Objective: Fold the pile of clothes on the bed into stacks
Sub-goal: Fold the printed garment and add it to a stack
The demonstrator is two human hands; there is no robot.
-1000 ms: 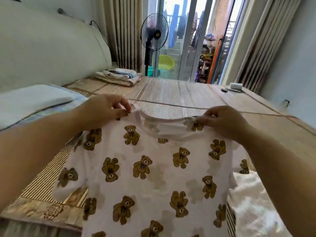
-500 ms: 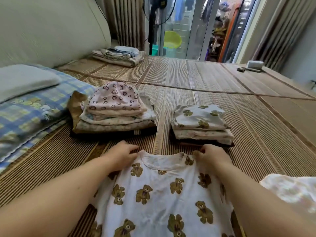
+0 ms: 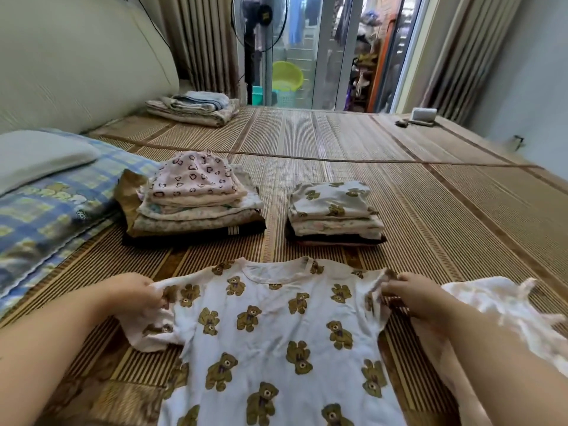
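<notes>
Shirt [image 3: 276, 333] flat on mat [image 3: 430, 210], near edge.
Behind shirt, to the left: taller stack [image 3: 196, 207]. Behind, to the right: shorter stack [image 3: 333, 213]. Near right of shirt: loose garment [image 3: 507, 305]. Left: pillow [image 3: 40, 155]. Far behind, left: folded bundle [image 3: 193, 109].

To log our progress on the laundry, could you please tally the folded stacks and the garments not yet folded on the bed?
Folded stacks: 3 (left stack, right stack, far stack)
Unfolded garments: 2 (bear-print shirt, pale garment)
Total: 5
</notes>
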